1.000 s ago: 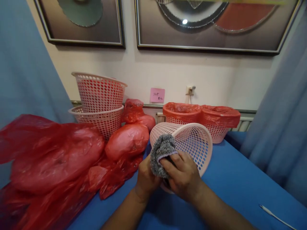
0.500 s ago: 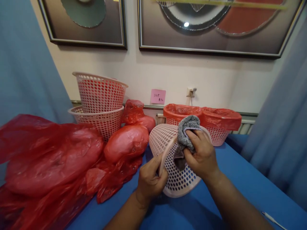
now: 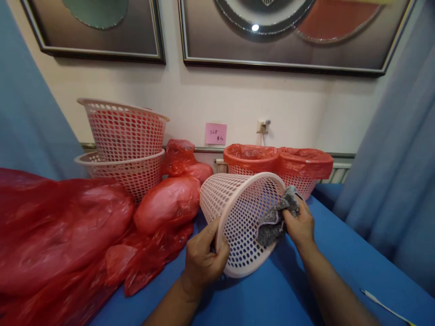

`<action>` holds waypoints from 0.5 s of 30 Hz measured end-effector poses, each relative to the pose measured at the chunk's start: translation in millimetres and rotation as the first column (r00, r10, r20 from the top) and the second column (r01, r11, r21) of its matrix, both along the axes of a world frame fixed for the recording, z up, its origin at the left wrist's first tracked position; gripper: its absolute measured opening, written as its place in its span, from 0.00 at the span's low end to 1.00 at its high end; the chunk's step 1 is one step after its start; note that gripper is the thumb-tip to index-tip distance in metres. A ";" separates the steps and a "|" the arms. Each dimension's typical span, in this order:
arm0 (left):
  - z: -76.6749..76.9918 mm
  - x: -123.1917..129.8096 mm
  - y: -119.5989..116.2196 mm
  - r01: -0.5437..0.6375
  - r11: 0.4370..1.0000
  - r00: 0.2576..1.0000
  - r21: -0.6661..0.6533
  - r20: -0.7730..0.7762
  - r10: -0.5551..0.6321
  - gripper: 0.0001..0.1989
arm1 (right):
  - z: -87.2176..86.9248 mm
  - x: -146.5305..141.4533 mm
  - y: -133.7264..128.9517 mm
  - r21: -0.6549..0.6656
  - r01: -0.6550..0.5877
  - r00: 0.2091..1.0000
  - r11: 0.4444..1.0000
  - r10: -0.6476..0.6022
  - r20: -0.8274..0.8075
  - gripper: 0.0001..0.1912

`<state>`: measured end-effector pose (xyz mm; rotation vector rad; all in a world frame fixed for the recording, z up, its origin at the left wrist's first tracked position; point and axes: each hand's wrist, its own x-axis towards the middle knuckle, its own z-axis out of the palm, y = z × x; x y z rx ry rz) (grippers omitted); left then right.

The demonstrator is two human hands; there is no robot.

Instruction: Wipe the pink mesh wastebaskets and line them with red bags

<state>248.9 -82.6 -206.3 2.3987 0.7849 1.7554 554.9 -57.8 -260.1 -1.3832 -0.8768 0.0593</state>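
A pale pink perforated plastic basket (image 3: 217, 194) lies tipped on its side, its mouth turned toward me. My left hand (image 3: 205, 258) is closed around the near left part of its rim, thumb inside the opening. In my right hand (image 3: 301, 226) a grey cloth with a light edge (image 3: 273, 224) is bunched up. The cloth covers the right side of the basket's rim and hangs partly into the mouth. My right fingertips are partly hidden behind the cloth.
Red plastic bags (image 3: 68, 226) spread over the left of the blue table (image 3: 326, 253). Two stacked pink baskets (image 3: 125, 131) stand behind them. Two baskets lined with red bags (image 3: 306, 163) stand at the back right. A white pen (image 3: 377, 299) lies front right.
My right hand has moved the cloth from the top of the rim down to its right side. My left hand keeps its grip, and the view has shifted slightly right.
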 end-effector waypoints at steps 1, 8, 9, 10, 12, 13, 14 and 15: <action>0.8 0.0 -0.3 0.002 1.000 1.000 -0.012 -0.004 -0.002 0.24 | 0.7 1.4 1.1 -0.017 0.002 1.000 1.000 -0.002 0.005 0.33; 1.3 2.2 -2.6 -0.028 0.999 1.000 -0.028 0.003 0.029 0.22 | -11.7 20.0 5.4 -0.171 -0.107 0.992 0.979 0.093 -0.091 0.18; 1.2 2.1 -2.6 -0.033 0.999 0.999 -0.029 -0.001 0.033 0.22 | -12.4 19.1 4.3 -0.175 -0.117 0.991 0.978 0.104 -0.082 0.20; 1.3 1.9 -2.7 -0.038 0.999 0.999 -0.034 -0.008 0.038 0.21 | -12.4 17.5 3.2 -0.178 -0.118 0.992 0.977 0.108 -0.067 0.23; 1.8 1.0 -2.8 -0.038 0.998 0.999 -0.049 -0.024 0.037 0.20 | -11.0 13.8 1.8 -0.186 -0.103 0.995 0.977 0.099 -0.029 0.28; 2.1 0.7 -2.9 -0.032 0.998 0.999 -0.056 -0.028 0.030 0.20 | -10.5 12.7 1.7 -0.194 -0.092 0.996 0.977 0.092 -0.010 0.30; 2.3 0.5 -2.9 -0.026 0.998 0.999 -0.062 -0.028 0.025 0.20 | -10.6 12.4 2.0 -0.207 -0.084 0.996 0.975 0.087 0.007 0.30; 2.3 0.5 -2.9 -0.021 0.998 0.999 -0.066 -0.025 0.020 0.20 | -11.5 13.0 2.7 -0.222 -0.079 0.996 0.972 0.087 0.024 0.29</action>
